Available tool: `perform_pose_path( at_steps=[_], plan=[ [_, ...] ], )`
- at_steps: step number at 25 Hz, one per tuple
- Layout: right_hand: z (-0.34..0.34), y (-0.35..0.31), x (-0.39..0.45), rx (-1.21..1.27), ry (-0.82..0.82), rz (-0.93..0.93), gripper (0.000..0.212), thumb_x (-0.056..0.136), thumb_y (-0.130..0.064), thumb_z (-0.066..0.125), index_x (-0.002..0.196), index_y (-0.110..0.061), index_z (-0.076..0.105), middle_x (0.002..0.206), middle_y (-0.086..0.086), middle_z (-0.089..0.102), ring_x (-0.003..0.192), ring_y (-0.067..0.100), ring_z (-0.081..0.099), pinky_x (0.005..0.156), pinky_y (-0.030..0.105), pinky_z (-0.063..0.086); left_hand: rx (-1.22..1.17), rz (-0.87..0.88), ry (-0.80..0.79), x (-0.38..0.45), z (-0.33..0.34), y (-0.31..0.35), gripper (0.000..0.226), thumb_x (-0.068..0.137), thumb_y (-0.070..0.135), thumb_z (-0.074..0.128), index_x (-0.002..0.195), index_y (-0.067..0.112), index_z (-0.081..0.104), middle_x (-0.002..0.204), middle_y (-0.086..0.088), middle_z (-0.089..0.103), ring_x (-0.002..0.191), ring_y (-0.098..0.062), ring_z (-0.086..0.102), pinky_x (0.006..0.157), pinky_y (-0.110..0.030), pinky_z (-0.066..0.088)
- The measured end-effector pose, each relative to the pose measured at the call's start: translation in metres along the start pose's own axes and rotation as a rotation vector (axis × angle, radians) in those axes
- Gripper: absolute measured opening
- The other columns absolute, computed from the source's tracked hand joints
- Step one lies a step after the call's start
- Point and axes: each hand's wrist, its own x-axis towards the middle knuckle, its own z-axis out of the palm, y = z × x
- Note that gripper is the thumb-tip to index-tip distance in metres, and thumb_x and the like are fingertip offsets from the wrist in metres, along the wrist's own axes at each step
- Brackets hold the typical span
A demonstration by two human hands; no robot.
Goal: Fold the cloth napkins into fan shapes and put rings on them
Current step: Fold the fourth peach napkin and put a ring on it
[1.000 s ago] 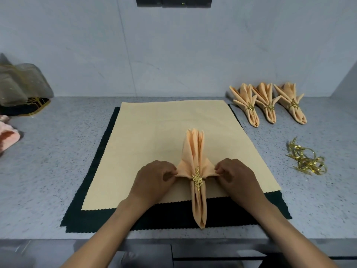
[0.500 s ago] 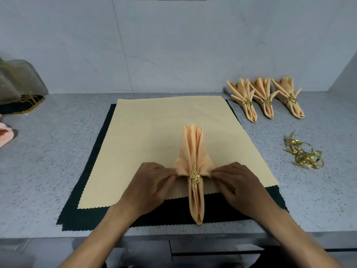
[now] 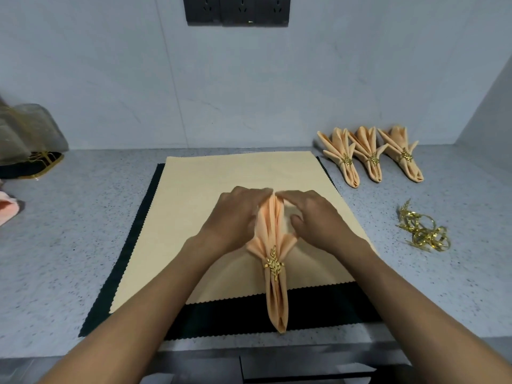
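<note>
Pleated napkin [image 3: 273,239] is lying on the beige mat [image 3: 221,178], gold ring [image 3: 273,264] cinching its middle. My left hand [image 3: 235,214] and right hand [image 3: 315,214] are pinching the top pleats beyond the ring, fingers together, likely to spread the fan evenly.

We see a cloth [image 3: 210,206] lying on a mat [image 3: 133,261] on the table [image 3: 69,231]. On them, a ringed napkin [image 3: 274,295] lies lengthwise. Three finished napkins [image 3: 371,156] sit behind and right; loose rings [image 3: 424,231] lie before those.
</note>
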Motion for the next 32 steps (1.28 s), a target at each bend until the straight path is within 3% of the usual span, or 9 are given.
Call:
perform_pose_path(
  at_steps=[4, 8, 12, 14, 16, 18, 20, 25, 32],
  plan=[
    [0.001, 0.001, -0.005, -0.251, 0.196, -0.027, 0.004, 0.086, -0.020, 0.070, 0.087, -0.016, 0.069, 0.079, 0.000, 0.067, 0.081, 0.023, 0.054, 0.072, 0.037, 0.042, 0.084, 0.067, 0.145, -0.008, -0.004, -0.018, 0.015, 0.082, 0.016, 0.075, 0.098, 0.016, 0.074, 0.090, 0.001, 0.074, 0.085, -0.025, 0.063, 0.079, -0.041, 0.047],
    [0.007, 0.029, -0.046, -0.182, 0.283, 0.063, 0.010, 0.082, -0.015, 0.076, 0.079, -0.015, 0.067, 0.072, -0.002, 0.065, 0.073, 0.023, 0.053, 0.070, 0.039, 0.043, -0.077, -0.121, 0.240, -0.053, -0.003, -0.039, 0.010, 0.078, 0.014, 0.082, 0.081, 0.018, 0.073, 0.075, 0.011, 0.068, 0.073, -0.017, 0.058, 0.075, -0.036, 0.043],
    [0.013, 0.024, -0.059, -0.090, 0.360, 0.172, 0.012, 0.083, -0.020, 0.075, 0.084, -0.016, 0.065, 0.077, -0.003, 0.064, 0.075, 0.023, 0.055, 0.069, 0.036, 0.041, -0.203, -0.285, 0.269, -0.073, 0.005, -0.038, 0.018, 0.078, 0.017, 0.082, 0.088, 0.021, 0.068, 0.078, 0.010, 0.066, 0.075, -0.011, 0.061, 0.072, -0.036, 0.050],
    [0.011, 0.004, -0.064, 0.011, 0.437, 0.297, 0.018, 0.086, -0.032, 0.070, 0.087, -0.018, 0.059, 0.077, -0.006, 0.060, 0.071, 0.019, 0.054, 0.063, 0.032, 0.042, -0.286, -0.427, 0.297, -0.077, 0.008, -0.033, 0.033, 0.078, 0.020, 0.080, 0.101, 0.025, 0.058, 0.087, 0.014, 0.064, 0.081, -0.006, 0.061, 0.075, -0.029, 0.047],
    [0.012, -0.024, -0.074, 0.097, 0.295, 0.392, 0.035, 0.089, -0.054, 0.060, 0.076, -0.022, 0.056, 0.065, -0.007, 0.058, 0.058, 0.016, 0.055, 0.055, 0.029, 0.043, -0.278, -0.506, 0.269, -0.083, 0.013, -0.029, 0.032, 0.079, 0.020, 0.076, 0.100, 0.028, 0.053, 0.088, 0.016, 0.062, 0.081, -0.002, 0.059, 0.074, -0.027, 0.045],
    [0.018, -0.055, -0.083, 0.090, 0.042, 0.434, 0.056, 0.082, -0.076, 0.049, 0.066, -0.023, 0.057, 0.056, -0.004, 0.059, 0.050, 0.014, 0.056, 0.053, 0.027, 0.046, -0.214, -0.497, 0.201, -0.089, 0.020, -0.027, 0.018, 0.081, 0.018, 0.072, 0.088, 0.029, 0.059, 0.083, 0.015, 0.063, 0.077, -0.003, 0.058, 0.074, -0.031, 0.049],
    [0.027, -0.078, -0.084, 0.002, -0.070, 0.442, 0.062, 0.078, -0.084, 0.044, 0.065, -0.024, 0.055, 0.057, -0.006, 0.058, 0.051, 0.009, 0.054, 0.054, 0.027, 0.047, -0.188, -0.467, 0.165, -0.093, 0.022, -0.024, 0.012, 0.082, 0.018, 0.069, 0.081, 0.027, 0.063, 0.078, 0.013, 0.064, 0.073, -0.005, 0.058, 0.072, -0.035, 0.051],
    [0.040, -0.085, -0.067, -0.094, -0.039, 0.489, 0.051, 0.087, -0.071, 0.043, 0.070, -0.024, 0.048, 0.067, -0.007, 0.052, 0.062, 0.015, 0.051, 0.054, 0.029, 0.033, -0.138, -0.348, 0.145, -0.088, 0.025, -0.015, 0.009, 0.082, 0.016, 0.069, 0.079, 0.024, 0.065, 0.076, 0.012, 0.064, 0.071, -0.010, 0.059, 0.067, -0.031, 0.049],
    [0.026, -0.036, -0.070, -0.001, 0.178, 0.535, 0.042, 0.084, -0.059, 0.055, 0.064, -0.025, 0.040, 0.060, -0.008, 0.045, 0.051, 0.006, 0.038, 0.047, 0.025, 0.020, -0.101, -0.183, 0.140, -0.041, 0.041, 0.009, 0.008, 0.081, 0.021, 0.067, 0.076, 0.025, 0.063, 0.071, 0.012, 0.063, 0.066, -0.011, 0.058, 0.059, -0.030, 0.045]
  ],
)
